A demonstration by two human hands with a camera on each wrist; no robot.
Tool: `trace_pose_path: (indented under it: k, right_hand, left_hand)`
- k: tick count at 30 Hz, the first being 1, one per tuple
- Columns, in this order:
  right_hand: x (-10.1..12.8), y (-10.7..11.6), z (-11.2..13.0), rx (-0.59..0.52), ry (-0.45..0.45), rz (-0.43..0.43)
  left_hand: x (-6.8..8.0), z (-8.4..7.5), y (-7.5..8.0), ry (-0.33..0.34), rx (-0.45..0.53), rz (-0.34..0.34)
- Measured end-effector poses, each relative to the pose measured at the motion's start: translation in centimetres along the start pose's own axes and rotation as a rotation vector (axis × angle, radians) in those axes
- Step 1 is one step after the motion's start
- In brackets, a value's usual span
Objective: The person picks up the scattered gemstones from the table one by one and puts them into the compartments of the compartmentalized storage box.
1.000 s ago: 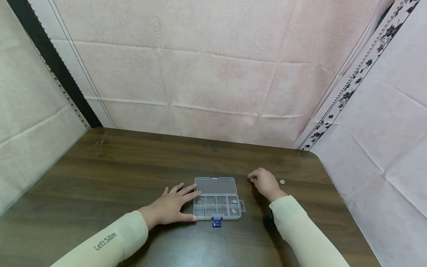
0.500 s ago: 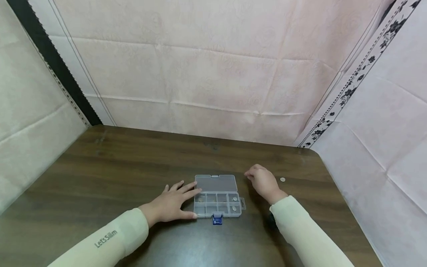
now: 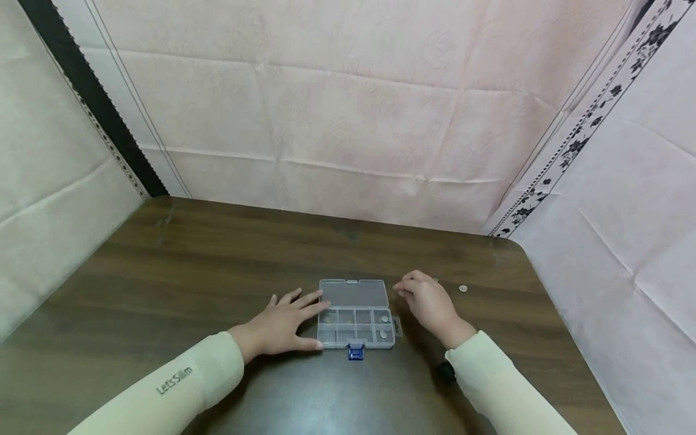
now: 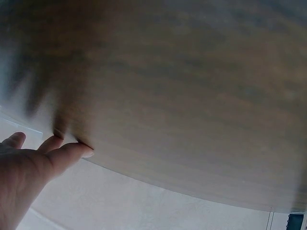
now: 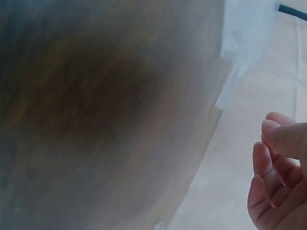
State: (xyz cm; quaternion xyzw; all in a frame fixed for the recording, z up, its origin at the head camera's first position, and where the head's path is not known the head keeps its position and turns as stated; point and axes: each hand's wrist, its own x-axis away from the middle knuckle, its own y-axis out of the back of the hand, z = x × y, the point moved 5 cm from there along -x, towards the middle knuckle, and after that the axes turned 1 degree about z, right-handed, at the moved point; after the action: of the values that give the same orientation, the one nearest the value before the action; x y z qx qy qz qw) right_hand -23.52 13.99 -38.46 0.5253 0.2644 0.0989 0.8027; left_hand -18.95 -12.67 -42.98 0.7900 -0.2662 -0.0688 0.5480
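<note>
A clear plastic compartment box (image 3: 356,328) lies on the table with its lid (image 3: 356,294) folded back and its blue latch (image 3: 356,352) facing me. Pale round discs (image 3: 383,319) sit in its right-hand compartments. My left hand (image 3: 285,323) is spread at the box's left side, with fingertips over its edge and the thumb at its front corner. Just right of the lid, my right hand (image 3: 429,305) has thumb and forefinger brought together, the other fingers curled in the right wrist view. I cannot tell whether a small thing is between those fingertips.
One pale disc (image 3: 463,288) lies on the brown wood-grain table (image 3: 244,241) right of my right hand. Another small disc (image 3: 437,280) shows partly behind that hand. Pale patterned cloth (image 3: 348,121) hangs behind the table and along both sides.
My right hand has shifted slightly left, then turned, and its fingertips now come nearer the box lid. A small disc has come into sight behind it. My left hand stays at the box.
</note>
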Motion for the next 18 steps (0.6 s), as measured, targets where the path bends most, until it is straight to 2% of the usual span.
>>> trace_pose_path:
  k: [18]
  right_hand:
    - [2.1,1.4,2.9,-0.021,0.086,-0.103]
  left_hand:
    - [-0.1,-0.1,0.2,-0.004,-0.001,0.005]
